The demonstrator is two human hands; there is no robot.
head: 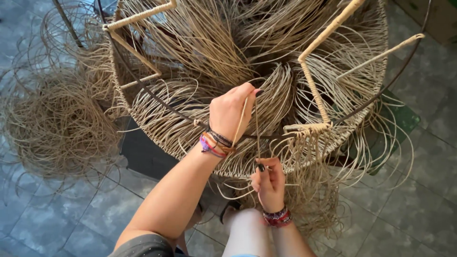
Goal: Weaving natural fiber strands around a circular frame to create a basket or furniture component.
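Hands [247, 147] on rattan strand [257, 128] inside strand-filled round frame [376, 90].

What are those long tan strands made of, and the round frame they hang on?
The strands look like matt plant fibre or cane: thin, pale tan, springy loops. The frame seems to be dark metal rod, smooth and thin, partly wrapped in the same fibre. The left hand and right hand pinch one strand.
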